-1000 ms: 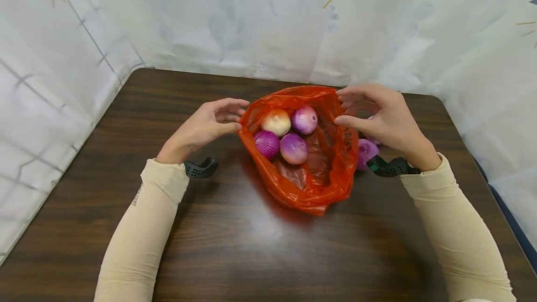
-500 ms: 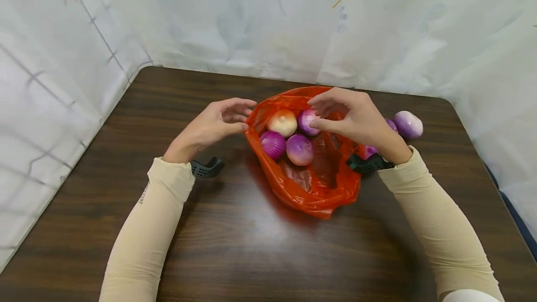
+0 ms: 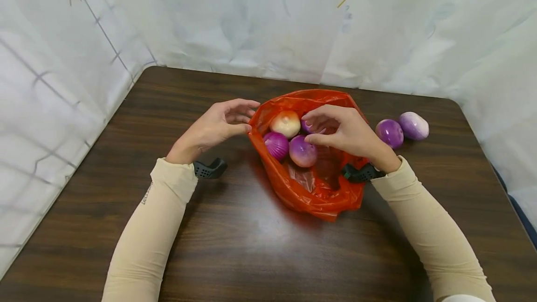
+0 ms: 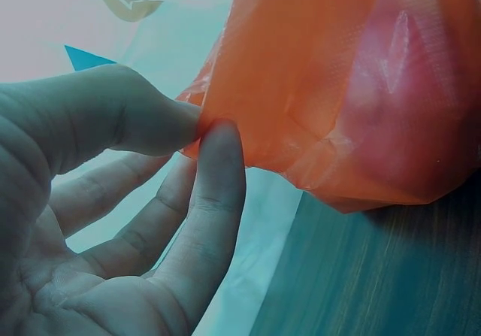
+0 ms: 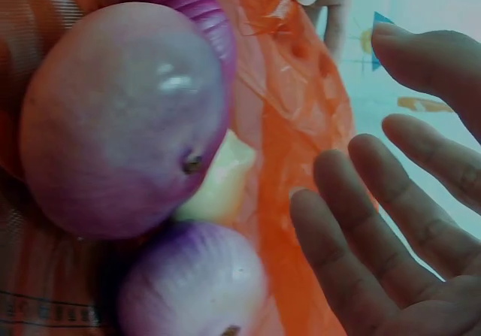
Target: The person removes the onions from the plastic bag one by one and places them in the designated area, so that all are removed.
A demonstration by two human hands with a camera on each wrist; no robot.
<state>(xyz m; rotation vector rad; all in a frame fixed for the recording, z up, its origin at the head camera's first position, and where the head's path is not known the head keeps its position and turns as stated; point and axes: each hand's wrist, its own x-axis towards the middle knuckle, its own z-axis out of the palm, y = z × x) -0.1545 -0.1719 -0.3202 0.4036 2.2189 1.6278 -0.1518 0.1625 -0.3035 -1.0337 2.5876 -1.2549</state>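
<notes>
crinkly orange plastic bag (image 3: 312, 190), smooth round onions (image 3: 302, 151)

My head camera looks forward and down from above the near edge of the table (image 3: 235, 246), far enough back to take in both forearms. My left wrist camera sits very close behind the left hand (image 4: 113, 223), facing past the pinch onto the outside of the bag (image 4: 338, 88). My right wrist camera looks out along the palm of the right hand (image 5: 398, 231), very near the onions (image 5: 120, 118) beside the fingers. All three views share the bag.
</notes>
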